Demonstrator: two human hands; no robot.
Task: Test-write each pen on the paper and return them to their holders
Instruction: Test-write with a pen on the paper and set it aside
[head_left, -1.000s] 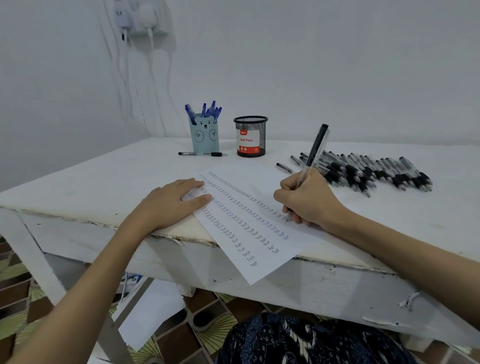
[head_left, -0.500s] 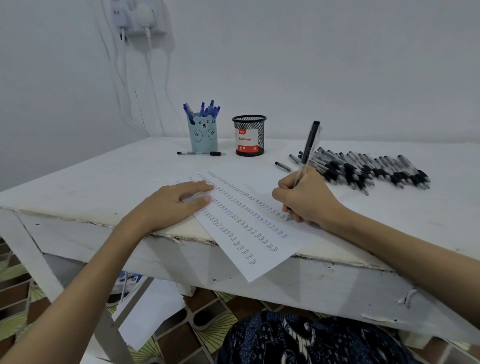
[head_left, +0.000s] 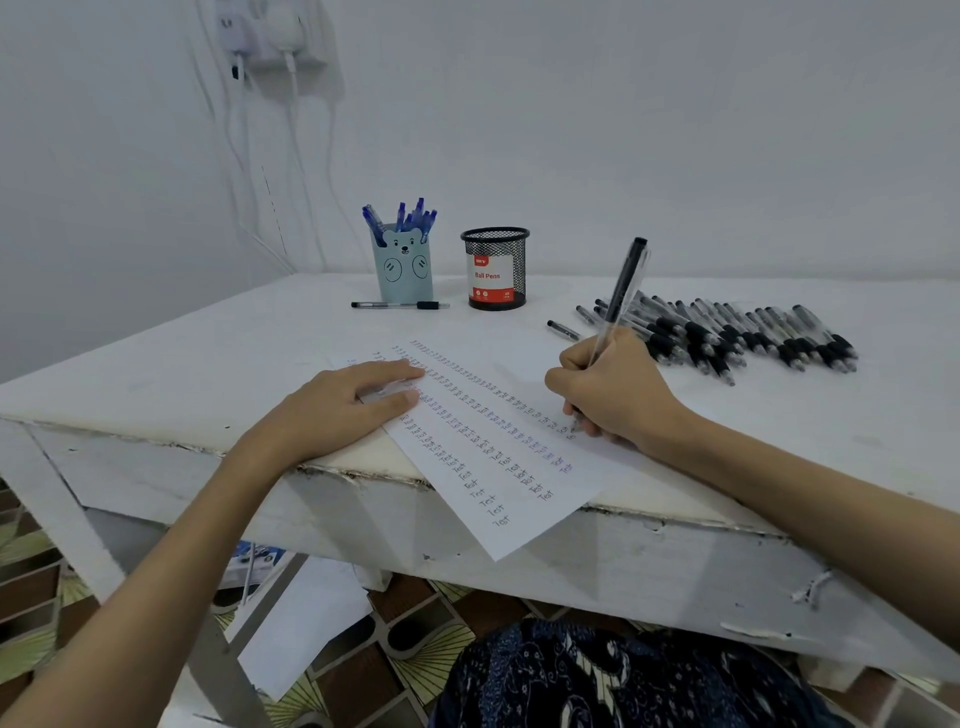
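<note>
A white paper (head_left: 483, 499) covered in rows of small test words lies across the table's front edge, one corner hanging over. My left hand (head_left: 337, 402) presses flat on its left side. My right hand (head_left: 608, 395) grips a black-capped clear pen (head_left: 621, 296), tip down on the paper's right part. A pile of several black pens (head_left: 727, 332) lies to the right. A light blue bear holder (head_left: 401, 265) with several blue pens stands at the back, next to a black mesh holder (head_left: 496, 267) labelled Ball Pens.
One black pen (head_left: 400, 305) lies in front of the bear holder. The white table (head_left: 156, 364) has a chipped front edge. Chargers and cables (head_left: 270, 47) hang on the wall at the back left. Loose papers (head_left: 301, 623) lie on the tiled floor below.
My right hand has shifted slightly with the pen tilting a little more upright while writing. The left hand stays on the paper.
</note>
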